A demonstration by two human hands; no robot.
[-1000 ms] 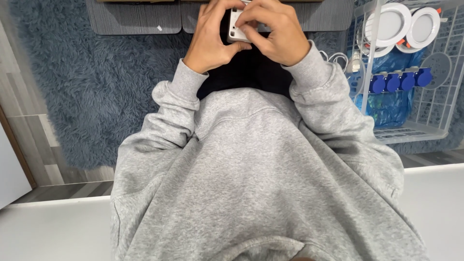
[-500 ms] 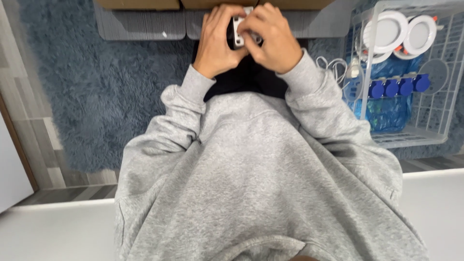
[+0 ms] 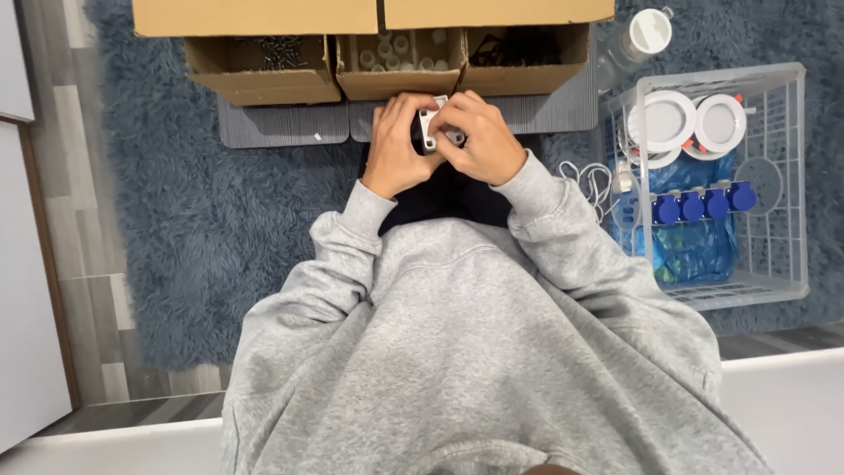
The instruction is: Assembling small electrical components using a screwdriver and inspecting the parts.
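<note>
- Two hands meet on one small white-and-grey part (image 3: pixel 430 130): my left hand (image 3: pixel 397 148) wraps it from one side, my right hand (image 3: pixel 476 142) pinches it from the other, both clamped on it, above my lap and just in front of the middle cardboard box (image 3: pixel 400 66).
- Risk, as I judge it: the part is mostly hidden under my fingers, so my grip is narrow; a slip could drop it into the shaggy blue rug (image 3: pixel 202 202), where small pieces would be hard to find.
- Risk: the three open boxes sit close by; a sudden jerk could knock the left box (image 3: pixel 264 70) of dark screws.
- Surface: a grey ribbed mat (image 3: pixel 281 125) lies along the rug's far edge, under the boxes.
- Room: a white wire basket (image 3: pixel 791 176) with round white lamps (image 3: pixel 665 120) and blue caps (image 3: pixel 703 204) stands at the rug's right edge; a clear bottle (image 3: pixel 635 44) is near its far corner; grey plank floor (image 3: pixel 79 264) borders the left edge.
</note>
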